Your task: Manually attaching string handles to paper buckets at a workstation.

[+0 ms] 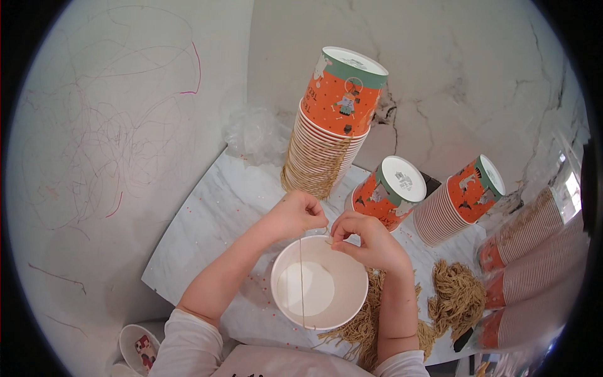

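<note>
A white paper bucket stands mouth up on the table in front of me. A thin tan string stretches across its mouth, from the near rim to the far rim. My left hand is at the far rim, thumb and fingertips pinched on the string. Just right of it, my right hand pinches a short end of the same string against the rim. The fingertips of both hands are close together, and whether a knot lies between them is too small to tell.
Behind my hands rises a tall stack of upturned orange buckets with strings hanging round it. A shorter stack and another stand right. Tan string bundles lie by my right arm. Plastic-wrapped stacks border the right; a bin sits lower left.
</note>
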Available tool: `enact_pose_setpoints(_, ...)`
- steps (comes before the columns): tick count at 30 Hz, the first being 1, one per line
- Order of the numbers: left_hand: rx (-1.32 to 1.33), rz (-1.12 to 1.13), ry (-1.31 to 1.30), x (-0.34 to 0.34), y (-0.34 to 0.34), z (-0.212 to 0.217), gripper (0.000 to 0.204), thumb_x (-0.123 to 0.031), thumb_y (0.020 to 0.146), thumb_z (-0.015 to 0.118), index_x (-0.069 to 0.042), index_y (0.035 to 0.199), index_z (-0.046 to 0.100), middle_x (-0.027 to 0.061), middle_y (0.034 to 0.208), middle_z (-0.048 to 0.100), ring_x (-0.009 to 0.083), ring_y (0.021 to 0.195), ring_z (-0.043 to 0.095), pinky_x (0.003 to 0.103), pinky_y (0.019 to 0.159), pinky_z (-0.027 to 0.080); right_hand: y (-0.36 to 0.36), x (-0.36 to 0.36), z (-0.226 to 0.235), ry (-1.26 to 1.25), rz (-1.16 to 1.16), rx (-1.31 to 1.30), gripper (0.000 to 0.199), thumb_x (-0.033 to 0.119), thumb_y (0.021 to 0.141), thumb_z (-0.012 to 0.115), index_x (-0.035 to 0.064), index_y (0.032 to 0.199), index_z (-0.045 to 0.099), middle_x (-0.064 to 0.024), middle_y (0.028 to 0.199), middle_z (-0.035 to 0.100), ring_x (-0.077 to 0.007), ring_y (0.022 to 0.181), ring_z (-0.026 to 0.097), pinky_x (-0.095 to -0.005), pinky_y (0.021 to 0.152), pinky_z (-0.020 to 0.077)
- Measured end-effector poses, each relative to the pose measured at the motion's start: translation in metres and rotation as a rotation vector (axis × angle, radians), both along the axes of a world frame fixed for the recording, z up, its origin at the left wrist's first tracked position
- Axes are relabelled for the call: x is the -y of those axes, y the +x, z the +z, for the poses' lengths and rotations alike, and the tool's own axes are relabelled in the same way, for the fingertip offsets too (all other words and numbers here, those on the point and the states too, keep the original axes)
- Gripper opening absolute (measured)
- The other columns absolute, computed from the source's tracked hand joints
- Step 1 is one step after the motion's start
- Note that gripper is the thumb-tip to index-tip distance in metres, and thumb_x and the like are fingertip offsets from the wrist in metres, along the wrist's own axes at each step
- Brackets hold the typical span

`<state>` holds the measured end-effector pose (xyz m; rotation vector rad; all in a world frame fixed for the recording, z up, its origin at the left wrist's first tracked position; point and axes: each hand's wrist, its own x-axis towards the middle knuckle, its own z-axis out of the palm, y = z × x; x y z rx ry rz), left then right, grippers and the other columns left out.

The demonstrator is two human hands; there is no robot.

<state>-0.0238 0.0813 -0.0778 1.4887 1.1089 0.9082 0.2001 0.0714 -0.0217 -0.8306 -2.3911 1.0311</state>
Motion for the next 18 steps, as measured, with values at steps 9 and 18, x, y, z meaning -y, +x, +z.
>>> enact_pose_setpoints(9, -0.055, 0.055, 0.073, 0.007, 0.011, 0.001, 0.014, -0.01, 0.076, 0.074, 0.004, 0.078, 0.07, 0.0053, 0.068, 0.067, 0.0098, 0.064, 0.059, 0.029, 0.061, 0.05, 0.005, -0.004, -0.003, 0.085, 0.118, -0.036, 0.012, -0.001, 0.077, 0.073, -0.0026, 0.084, 0.064, -0.0107, 0.091, 0.065, -0.0248, 0.082, 0.065, -0.0338, 0.073, 0.0517)
enact_pose_setpoints(18, -0.034, -0.044, 0.001, 0.014, -0.002, 0.024, 0.012, -0.011, 0.084, 0.072, 0.001, 0.086, 0.071, 0.0009, 0.077, 0.067, 0.0065, 0.064, 0.057, 0.024, 0.058, 0.047, 0.006, -0.011, -0.009, -0.445, -0.151, -0.107, 0.018, 0.016, 0.092, 0.073, -0.0015, 0.094, 0.07, -0.0027, 0.086, 0.072, -0.0091, 0.076, 0.069, -0.0243, 0.068, 0.0551)
